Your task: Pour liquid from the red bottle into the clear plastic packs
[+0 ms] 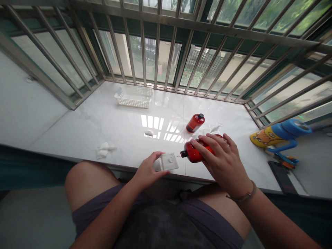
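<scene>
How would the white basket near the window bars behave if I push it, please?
The white basket is probably light for its size, since its walls are full of holes. It would likely slide rather than tip, being low and wide on a glossy tabletop. Its straight walls suggest it is fairly stiff.

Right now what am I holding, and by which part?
Your left hand holds a small whitish container by opposite sides; your right hand grips a tilted red bottle by its body.

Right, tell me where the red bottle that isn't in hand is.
In the head view, the unheld red bottle is on the white tabletop, right of centre, just beyond the tilted bottle in the right hand.
</scene>
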The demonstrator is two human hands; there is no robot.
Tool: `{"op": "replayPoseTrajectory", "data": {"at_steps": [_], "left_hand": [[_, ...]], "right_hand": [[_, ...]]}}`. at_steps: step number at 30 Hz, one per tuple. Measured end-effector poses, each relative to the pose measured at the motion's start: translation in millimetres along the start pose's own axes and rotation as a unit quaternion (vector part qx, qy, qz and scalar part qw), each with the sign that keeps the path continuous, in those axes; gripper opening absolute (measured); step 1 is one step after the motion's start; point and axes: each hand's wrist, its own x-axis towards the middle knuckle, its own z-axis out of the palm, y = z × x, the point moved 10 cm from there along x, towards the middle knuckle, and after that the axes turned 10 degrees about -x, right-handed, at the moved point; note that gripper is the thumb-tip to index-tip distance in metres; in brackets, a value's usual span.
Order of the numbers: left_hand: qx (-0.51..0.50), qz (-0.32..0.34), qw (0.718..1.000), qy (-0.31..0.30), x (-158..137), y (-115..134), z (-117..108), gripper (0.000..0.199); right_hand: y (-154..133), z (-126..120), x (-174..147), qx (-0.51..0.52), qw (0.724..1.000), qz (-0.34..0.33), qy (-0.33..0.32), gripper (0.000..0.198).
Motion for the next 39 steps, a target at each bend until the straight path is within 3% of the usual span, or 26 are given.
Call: {"op": "replayPoseTrajectory", "data": {"at_steps": [27, 39], "left_hand": [[0.008, 0.002, 1.000, -0.010, 0.3, 1.2, 4.3, 0.070], [0.000, -0.002, 1.000, -0.002, 0.4, -1.4, 3.2, 0.070]], "right_hand": [[-0.7, -2.1, 0.9, -0.004, 1.000, -0.005, 0.001, 0.064], [-2.0, -2.9, 0.7, -0.008, 1.000, -0.004, 0.004, 0.057]]}}
